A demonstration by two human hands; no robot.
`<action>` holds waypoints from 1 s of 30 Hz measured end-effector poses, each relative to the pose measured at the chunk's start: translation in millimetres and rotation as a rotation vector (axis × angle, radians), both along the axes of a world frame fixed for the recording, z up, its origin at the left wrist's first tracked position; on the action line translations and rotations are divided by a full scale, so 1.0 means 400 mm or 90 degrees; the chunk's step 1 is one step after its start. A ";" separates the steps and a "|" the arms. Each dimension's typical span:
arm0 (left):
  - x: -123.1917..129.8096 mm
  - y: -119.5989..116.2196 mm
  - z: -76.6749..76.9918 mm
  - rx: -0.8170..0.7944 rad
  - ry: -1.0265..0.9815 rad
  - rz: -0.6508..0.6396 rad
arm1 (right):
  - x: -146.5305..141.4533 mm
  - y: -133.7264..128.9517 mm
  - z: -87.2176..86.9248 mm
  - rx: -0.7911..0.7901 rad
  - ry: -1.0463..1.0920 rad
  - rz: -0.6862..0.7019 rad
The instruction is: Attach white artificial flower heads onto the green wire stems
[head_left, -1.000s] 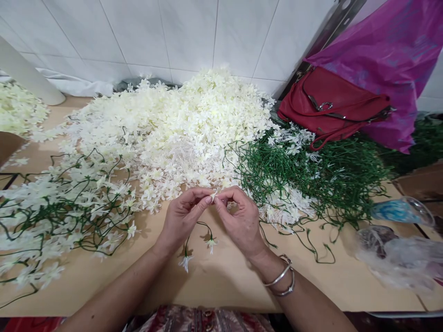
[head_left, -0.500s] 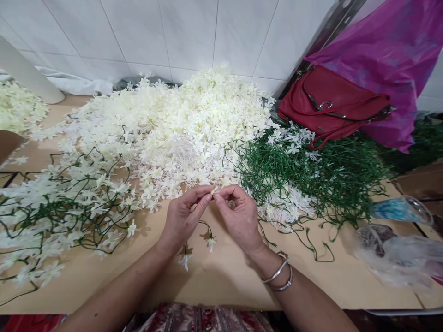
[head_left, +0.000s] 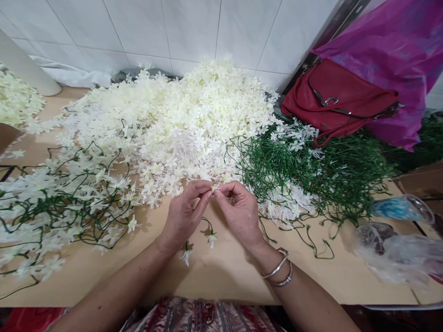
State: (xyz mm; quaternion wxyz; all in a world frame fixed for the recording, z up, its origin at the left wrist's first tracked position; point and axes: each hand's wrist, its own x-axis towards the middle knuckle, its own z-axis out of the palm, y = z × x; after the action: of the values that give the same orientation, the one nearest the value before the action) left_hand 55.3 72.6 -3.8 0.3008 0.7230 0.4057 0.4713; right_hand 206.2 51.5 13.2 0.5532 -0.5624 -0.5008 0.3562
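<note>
My left hand [head_left: 188,207] and my right hand [head_left: 238,210] meet fingertip to fingertip above the table [head_left: 221,276]. Both are closed in a pinch on a small white flower [head_left: 213,188], mostly covered by the fingers. Below my left hand hangs a green stem [head_left: 208,224] with white blossoms at its ends, partly hidden by that hand. Behind both hands rises a big heap of loose white flowers [head_left: 207,110]. To the left lie white flowers on green stems [head_left: 69,203], to the right a tangle of bare green stems [head_left: 277,161].
A red handbag [head_left: 342,94] rests on the stems at the back right, against a purple plastic bag [head_left: 391,69]. A blue-patterned cup [head_left: 398,207] and a clear plastic bag [head_left: 404,253] lie at the right. A white post [head_left: 31,64] stands at the back left.
The view has shifted slightly. Both hands keep their pinch at nearly the same spot, and a little more of the small white flower shows between the fingertips.
</note>
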 end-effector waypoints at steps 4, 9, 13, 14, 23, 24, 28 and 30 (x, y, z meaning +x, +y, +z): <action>-0.002 0.001 -0.003 0.058 0.037 -0.010 | 0.006 0.001 -0.007 0.007 0.023 0.008; -0.008 0.004 -0.004 0.094 0.045 -0.032 | 0.027 0.007 -0.012 0.020 0.032 0.064; -0.010 0.008 0.014 0.029 0.012 -0.050 | 0.044 0.016 -0.010 0.052 -0.043 0.072; -0.014 0.009 0.023 0.015 0.005 -0.039 | 0.048 0.018 -0.010 0.068 -0.054 0.058; -0.139 -0.005 0.098 0.003 0.160 -0.115 | 0.071 0.022 -0.023 0.085 0.018 0.027; -0.147 -0.015 0.092 0.010 0.190 -0.117 | 0.074 0.022 -0.021 0.082 0.016 0.013; -0.130 -0.046 0.055 0.074 0.327 -0.187 | 0.078 0.023 -0.009 0.090 0.019 0.000; -0.108 -0.047 0.043 0.103 0.407 -0.211 | 0.076 0.024 -0.007 0.088 0.019 0.003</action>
State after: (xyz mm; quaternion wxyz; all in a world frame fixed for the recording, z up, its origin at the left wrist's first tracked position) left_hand 12.1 53.8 13.6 0.1728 0.9111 0.3182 0.1969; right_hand 236.7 60.9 10.5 0.5975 -0.5163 -0.5170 0.3304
